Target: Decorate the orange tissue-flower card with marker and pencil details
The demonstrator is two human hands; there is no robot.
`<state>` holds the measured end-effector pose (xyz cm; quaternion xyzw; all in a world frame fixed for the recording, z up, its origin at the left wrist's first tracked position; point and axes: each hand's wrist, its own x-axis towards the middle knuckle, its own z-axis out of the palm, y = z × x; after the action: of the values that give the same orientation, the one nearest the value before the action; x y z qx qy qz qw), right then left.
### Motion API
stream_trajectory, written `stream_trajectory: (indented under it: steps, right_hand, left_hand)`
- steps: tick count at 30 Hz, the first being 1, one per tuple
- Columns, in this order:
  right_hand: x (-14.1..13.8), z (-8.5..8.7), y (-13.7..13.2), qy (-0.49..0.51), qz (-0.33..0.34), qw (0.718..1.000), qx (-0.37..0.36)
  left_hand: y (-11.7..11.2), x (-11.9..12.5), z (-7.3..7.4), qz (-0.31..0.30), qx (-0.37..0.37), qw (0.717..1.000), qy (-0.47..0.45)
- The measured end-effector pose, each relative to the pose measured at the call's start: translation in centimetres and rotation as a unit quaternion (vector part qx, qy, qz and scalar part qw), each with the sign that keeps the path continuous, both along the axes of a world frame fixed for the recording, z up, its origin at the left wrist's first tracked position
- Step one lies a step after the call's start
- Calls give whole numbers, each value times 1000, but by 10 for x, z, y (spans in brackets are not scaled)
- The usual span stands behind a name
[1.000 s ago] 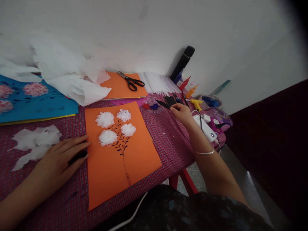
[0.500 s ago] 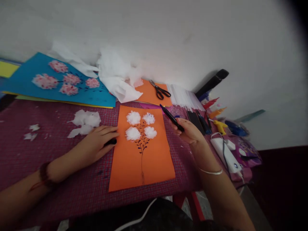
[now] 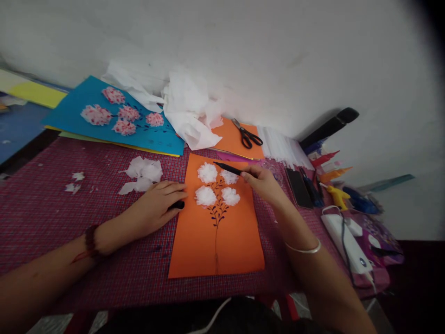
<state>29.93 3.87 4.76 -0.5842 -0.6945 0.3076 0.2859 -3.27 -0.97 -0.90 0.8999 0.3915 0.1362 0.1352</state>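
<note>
An orange sheet of paper lies in front of me with a thin drawn stem, small dark leaves and several white tissue flowers. My right hand is closed round a black marker. Its tip points left, by the upper left flower, and its barrel passes over the upper right one; I cannot tell if it touches. My left hand rests at the sheet's left edge, with a black marker cap tucked between thumb and fingers. Torn white tissue lies just beyond that hand.
Behind are a blue sheet with pink-white flowers, crumpled white tissue and black-handled scissors on orange paper. To the right lie a phone, a yellow glue gun and a white power strip. A wall rises behind.
My right hand has brought the marker left, from beside the sheet's right edge to over the upper flowers. My left hand still holds the cap at the sheet's edge. The view has shifted left.
</note>
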Motion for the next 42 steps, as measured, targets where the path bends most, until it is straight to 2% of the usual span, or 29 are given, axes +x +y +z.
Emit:
stream_trajectory:
  steps: [5, 11, 17, 20, 26, 31, 34, 38, 42]
  right_hand:
    - [-9, 6, 10, -60, 24, 998, 3]
    - [-15, 6, 16, -97, 22, 995, 9]
    - [-15, 8, 6, -65, 67, 995, -22]
    - [-20, 9, -2, -82, 79, 993, -21]
    - [-34, 9, -4, -207, 92, 971, 74]
    - [-30, 15, 0, -301, 25, 943, 139]
    - [-27, 16, -2, -286, 3, 947, 145]
    - [-35, 11, -6, -248, 35, 961, 115]
    - [-41, 11, -2, -250, 42, 962, 103]
  left_hand:
    - [0, 0, -1, -1, -6, 1000, -7]
    - [-1, 0, -1, 2, -9, 1000, -11]
    - [-1, 0, -2, 0, -3, 1000, -30]
    - [-1, 1, -2, 2, -4, 999, -33]
    - [-1, 1, 0, -1, -4, 1000, -22]
    - [-2, 1, 1, 3, -5, 1000, -23]
    - [-2, 2, 0, 4, -6, 1000, -29]
    - [-1, 2, -1, 4, -4, 1000, -31]
    - [-1, 1, -1, 2, -3, 1000, -26]
